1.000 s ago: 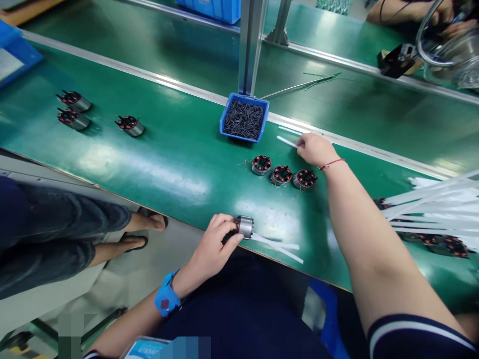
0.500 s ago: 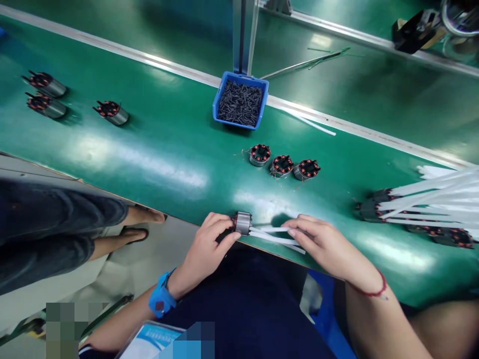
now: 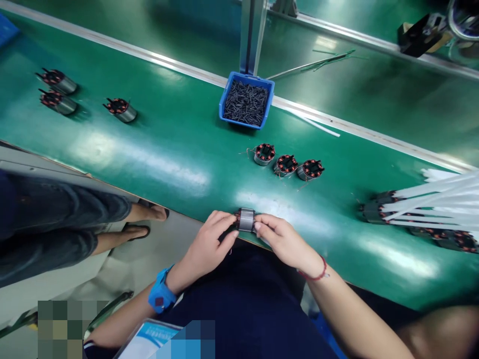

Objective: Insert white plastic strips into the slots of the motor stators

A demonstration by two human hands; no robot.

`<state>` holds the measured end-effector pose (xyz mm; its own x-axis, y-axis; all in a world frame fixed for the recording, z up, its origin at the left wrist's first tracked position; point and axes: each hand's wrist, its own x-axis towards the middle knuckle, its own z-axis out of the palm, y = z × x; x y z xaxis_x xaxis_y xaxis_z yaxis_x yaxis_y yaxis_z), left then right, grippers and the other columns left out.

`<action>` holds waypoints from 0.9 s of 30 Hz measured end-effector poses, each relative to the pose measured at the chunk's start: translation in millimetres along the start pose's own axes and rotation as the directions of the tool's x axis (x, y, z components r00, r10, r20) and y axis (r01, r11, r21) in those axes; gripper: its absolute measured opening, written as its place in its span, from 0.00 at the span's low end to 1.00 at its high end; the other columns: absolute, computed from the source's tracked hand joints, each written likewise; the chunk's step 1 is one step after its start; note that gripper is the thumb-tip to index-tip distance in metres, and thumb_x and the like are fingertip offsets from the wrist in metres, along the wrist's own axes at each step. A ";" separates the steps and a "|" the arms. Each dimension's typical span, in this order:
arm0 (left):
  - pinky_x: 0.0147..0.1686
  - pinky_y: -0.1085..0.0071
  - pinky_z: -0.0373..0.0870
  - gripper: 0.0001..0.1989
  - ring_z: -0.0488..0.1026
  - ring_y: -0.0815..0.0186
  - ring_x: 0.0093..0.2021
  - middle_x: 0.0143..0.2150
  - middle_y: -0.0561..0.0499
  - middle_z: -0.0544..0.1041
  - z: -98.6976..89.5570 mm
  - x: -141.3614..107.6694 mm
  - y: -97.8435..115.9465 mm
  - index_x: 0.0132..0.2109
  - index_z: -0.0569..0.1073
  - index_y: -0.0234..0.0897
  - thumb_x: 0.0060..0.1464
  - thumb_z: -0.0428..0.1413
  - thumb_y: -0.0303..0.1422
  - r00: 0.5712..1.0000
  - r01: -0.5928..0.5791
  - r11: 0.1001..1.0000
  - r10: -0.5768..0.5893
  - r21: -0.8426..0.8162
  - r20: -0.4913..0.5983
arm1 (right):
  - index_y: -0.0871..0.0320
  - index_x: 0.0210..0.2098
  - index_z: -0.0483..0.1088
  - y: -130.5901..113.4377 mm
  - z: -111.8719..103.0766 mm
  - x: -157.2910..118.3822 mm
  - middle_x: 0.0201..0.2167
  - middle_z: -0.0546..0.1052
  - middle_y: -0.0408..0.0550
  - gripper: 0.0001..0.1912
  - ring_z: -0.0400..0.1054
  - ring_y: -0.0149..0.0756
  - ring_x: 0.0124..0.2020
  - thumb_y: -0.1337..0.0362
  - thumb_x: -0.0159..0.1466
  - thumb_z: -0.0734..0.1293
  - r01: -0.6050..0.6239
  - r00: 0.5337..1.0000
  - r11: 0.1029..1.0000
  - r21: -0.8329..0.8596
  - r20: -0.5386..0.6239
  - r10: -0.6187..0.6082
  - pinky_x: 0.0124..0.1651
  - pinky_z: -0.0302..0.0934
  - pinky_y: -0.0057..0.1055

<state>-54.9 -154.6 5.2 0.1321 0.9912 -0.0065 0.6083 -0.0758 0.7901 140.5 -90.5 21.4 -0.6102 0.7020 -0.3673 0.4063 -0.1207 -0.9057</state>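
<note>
A steel motor stator (image 3: 246, 220) with copper windings lies on its side at the bench's near edge. My left hand (image 3: 209, 244) is closed round its left, wound end, thumb below and fingers above. At the stator's right end, where the white strips come out, my right hand (image 3: 280, 237) is pinched close against it. That hand covers nearly all of the strips; only a pale bit shows under it. Beyond my hands stand three stators in a row: a left one (image 3: 264, 154), a middle one (image 3: 286, 165) and a right one (image 3: 310, 170), with thin wires trailing.
A blue bin (image 3: 246, 100) of short black tubes stands by the metal rail (image 3: 179, 65). Several stators bearing long white strips (image 3: 441, 194) lie at right. Three more stators (image 3: 121, 110) sit at left. Another person's legs (image 3: 112, 214) are beside the bench at left.
My right hand has moved left along the white strips, from their outer part up to the stator's end. My left hand keeps hold of the stator. The view has shifted slightly.
</note>
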 end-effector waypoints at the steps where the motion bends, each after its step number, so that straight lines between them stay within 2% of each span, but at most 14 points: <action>1: 0.45 0.67 0.66 0.11 0.67 0.64 0.44 0.43 0.47 0.72 -3.1 0.5 -1.1 0.47 0.69 0.37 0.59 0.48 0.26 0.999 -0.010 1.000 0.011 -0.025 0.036 | 0.58 0.32 0.68 0.5 1.4 -0.3 0.27 0.67 0.43 0.13 0.59 0.30 0.29 0.59 0.67 0.58 -0.020 1.000 0.998 0.052 0.009 0.020 0.34 0.54 0.27; 3: 0.44 0.68 0.65 0.12 0.67 0.65 0.43 0.42 0.48 0.72 -7.9 2.0 -3.1 0.46 0.70 0.37 0.60 0.46 0.24 0.996 -0.012 0.998 0.018 -0.065 0.083 | 0.58 0.34 0.68 0.8 3.6 -1.5 0.26 0.65 0.41 0.13 0.56 0.28 0.27 0.56 0.66 0.59 -0.062 0.998 0.985 0.164 0.039 0.056 0.32 0.52 0.26; 5: 0.42 0.69 0.65 0.10 0.67 0.66 0.41 0.39 0.49 0.72 -9.2 3.7 -3.5 0.43 0.71 0.37 0.60 0.46 0.25 0.997 -0.009 0.997 0.015 -0.082 0.080 | 0.59 0.34 0.68 1.1 6.2 -2.6 0.25 0.63 0.40 0.14 0.54 0.28 0.26 0.54 0.64 0.61 -0.102 0.995 0.961 0.259 0.044 0.093 0.30 0.50 0.26; 9: 0.39 0.70 0.64 0.08 0.67 0.67 0.37 0.34 0.51 0.72 -4.1 4.5 0.1 0.38 0.72 0.37 0.60 0.47 0.26 1.000 0.009 0.990 -0.008 -0.140 0.008 | 0.59 0.29 0.66 4.7 13.2 -3.9 0.23 0.62 0.38 0.15 0.51 0.26 0.24 0.52 0.59 0.66 -0.169 0.983 0.910 0.378 -0.001 0.183 0.28 0.48 0.26; 12: 0.38 0.70 0.65 0.08 0.67 0.66 0.37 0.34 0.50 0.71 -0.3 2.9 3.9 0.36 0.72 0.37 0.60 0.48 0.28 0.997 0.047 0.974 -0.060 -0.222 -0.051 | 0.59 0.31 0.68 7.5 16.4 -4.4 0.23 0.64 0.38 0.16 0.50 0.26 0.23 0.51 0.56 0.68 -0.199 0.974 0.879 0.434 -0.009 0.225 0.27 0.47 0.25; 16: 0.40 0.68 0.65 0.08 0.67 0.66 0.37 0.34 0.50 0.71 2.6 2.1 7.7 0.37 0.72 0.37 0.60 0.49 0.29 0.987 0.063 0.950 -0.105 -0.306 -0.122 | 0.59 0.33 0.69 6.7 15.9 -4.4 0.22 0.63 0.39 0.16 0.49 0.26 0.22 0.52 0.56 0.68 -0.202 0.965 0.907 0.369 -0.083 0.249 0.25 0.45 0.25; 21: 0.44 0.67 0.64 0.06 0.66 0.65 0.40 0.37 0.50 0.70 3.6 5.7 10.8 0.37 0.69 0.38 0.61 0.48 0.31 0.987 0.099 0.953 -0.131 -0.288 -0.092 | 0.57 0.29 0.67 9.0 16.2 -7.8 0.19 0.58 0.37 0.12 0.47 0.27 0.21 0.54 0.59 0.66 -0.158 0.954 0.968 0.192 -0.221 0.200 0.23 0.44 0.26; 24: 0.48 0.64 0.62 0.06 0.65 0.63 0.45 0.41 0.48 0.69 1.2 8.3 11.8 0.40 0.68 0.38 0.60 0.48 0.31 0.988 0.125 0.968 -0.142 -0.216 -0.066 | 0.56 0.33 0.70 10.4 17.7 -12.0 0.21 0.63 0.40 0.12 0.52 0.29 0.22 0.54 0.62 0.63 -0.130 0.957 0.981 0.145 -0.239 0.162 0.25 0.48 0.27; 27: 0.49 0.62 0.61 0.05 0.64 0.61 0.48 0.44 0.48 0.68 0.6 9.8 12.7 0.41 0.69 0.39 0.58 0.52 0.33 0.994 0.099 0.980 -0.104 -0.170 -0.016 | 0.56 0.38 0.72 8.0 18.0 -16.5 0.28 0.72 0.43 0.13 0.61 0.33 0.28 0.55 0.64 0.61 -0.118 0.964 0.984 0.132 -0.223 0.145 0.31 0.56 0.28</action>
<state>-45.4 -145.9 14.7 0.0559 0.9953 -0.0786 0.4762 0.0426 0.8783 141.6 -115.7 16.4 -0.3777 0.8154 -0.4387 0.3822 -0.2942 -0.8760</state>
